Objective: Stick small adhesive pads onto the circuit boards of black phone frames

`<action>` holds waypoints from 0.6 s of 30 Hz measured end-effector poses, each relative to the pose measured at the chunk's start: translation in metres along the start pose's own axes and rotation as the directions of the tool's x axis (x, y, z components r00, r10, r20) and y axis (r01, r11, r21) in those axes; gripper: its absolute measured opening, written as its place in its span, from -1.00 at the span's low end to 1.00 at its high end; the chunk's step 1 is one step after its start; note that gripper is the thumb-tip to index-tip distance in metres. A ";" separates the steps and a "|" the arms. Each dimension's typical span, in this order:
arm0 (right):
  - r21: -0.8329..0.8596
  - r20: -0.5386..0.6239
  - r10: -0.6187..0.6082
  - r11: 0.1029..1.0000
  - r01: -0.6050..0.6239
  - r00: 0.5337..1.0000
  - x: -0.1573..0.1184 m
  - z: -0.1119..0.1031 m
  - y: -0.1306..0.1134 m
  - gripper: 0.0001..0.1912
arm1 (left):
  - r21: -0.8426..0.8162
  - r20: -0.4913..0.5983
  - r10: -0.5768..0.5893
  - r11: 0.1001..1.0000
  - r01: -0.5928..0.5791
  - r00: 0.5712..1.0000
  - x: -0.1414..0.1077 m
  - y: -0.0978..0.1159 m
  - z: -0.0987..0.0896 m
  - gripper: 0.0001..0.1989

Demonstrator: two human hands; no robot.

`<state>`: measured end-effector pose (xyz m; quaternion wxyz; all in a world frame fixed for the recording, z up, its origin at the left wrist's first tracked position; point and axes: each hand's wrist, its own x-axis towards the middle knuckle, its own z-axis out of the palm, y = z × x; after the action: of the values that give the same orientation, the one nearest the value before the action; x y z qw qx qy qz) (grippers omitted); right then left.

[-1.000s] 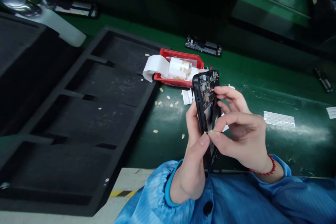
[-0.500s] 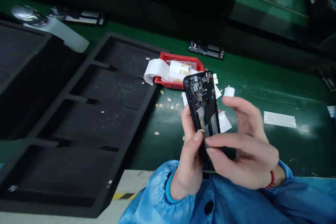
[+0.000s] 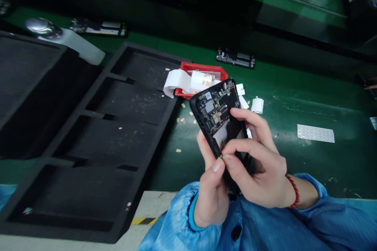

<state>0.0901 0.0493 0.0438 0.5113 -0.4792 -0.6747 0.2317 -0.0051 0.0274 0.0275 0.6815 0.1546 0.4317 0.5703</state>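
Note:
An opened black phone body [image 3: 228,106] with a bare circuit board is tilted in front of me. My left hand [image 3: 213,188] is closed round its lower left side, with the thumb at the edge. My right hand [image 3: 262,164] lies over the phone's lower right part. Its thumb and index finger are pinched together at the left edge, beside my left thumb, and whatever sits between them is too small to make out. Another right finger touches the board area. Behind the phone stands a red bin [image 3: 206,66] with white paper strips [image 3: 179,80] and small tan pieces.
A black compartment tray [image 3: 118,141] fills the left. Beyond it are a white bottle with a metal top [image 3: 79,43] and a phone body [image 3: 103,28]. Another phone body [image 3: 235,58] lies at the back. A white roll [image 3: 257,105] and a patterned sheet [image 3: 315,133] lie right.
My right hand has moved left and down onto the phone, its raised finger now touching the board area. The phone has turned to show more of its face, and the whole view has shifted slightly.

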 end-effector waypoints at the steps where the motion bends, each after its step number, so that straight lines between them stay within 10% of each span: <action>1: -0.014 0.010 -0.009 1.000 0.009 1.000 0.000 0.000 0.000 -0.91 | -0.024 0.016 0.020 1.000 -0.020 1.000 0.003 -0.002 -0.003 -0.38; 18: -0.209 0.071 -0.168 0.961 0.180 0.983 -0.002 -0.008 0.002 -0.79 | -0.136 0.198 -0.020 0.990 0.047 0.980 0.021 -0.011 -0.026 -0.51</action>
<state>0.0983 0.0468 0.0436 0.4569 -0.4641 -0.7486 0.1242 -0.0184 0.0355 -0.0039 0.7395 0.1546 0.3236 0.5697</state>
